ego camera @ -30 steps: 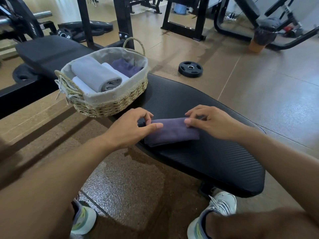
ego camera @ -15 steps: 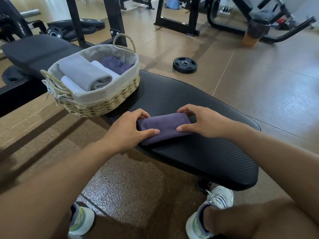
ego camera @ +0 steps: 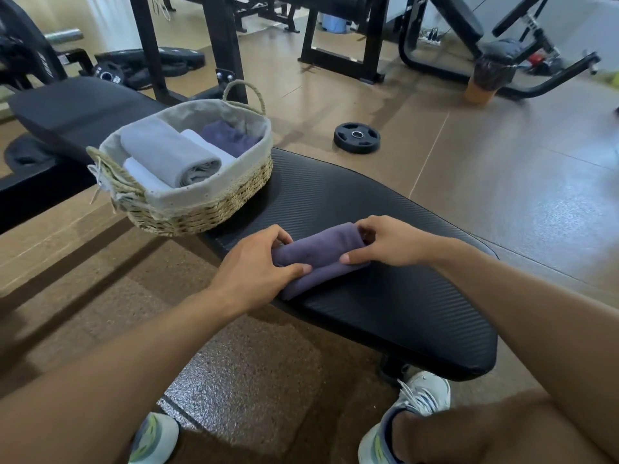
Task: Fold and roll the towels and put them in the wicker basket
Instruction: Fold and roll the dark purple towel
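Note:
A purple towel (ego camera: 323, 252), rolled into a short log, lies on the black padded bench (ego camera: 385, 306). My left hand (ego camera: 254, 266) grips its left end, thumb in front and fingers curled over the back. My right hand (ego camera: 388, 242) grips the right end the same way. Behind and to the left stands the wicker basket (ego camera: 207, 212) with a grey cloth lining. Inside it lie a rolled grey towel (ego camera: 167, 152), a white towel (ego camera: 144, 174) and a purple towel (ego camera: 229, 137).
A black weight plate (ego camera: 356, 137) lies on the brown floor beyond the bench. Black rack uprights (ego camera: 224, 45) rise behind the basket, with more gym machines at the back right. My shoes (ego camera: 418, 396) are under the bench's near end.
Both hands have rolled the purple towel tighter and away from me, and have moved closer together on its ends. The view has shifted slightly.

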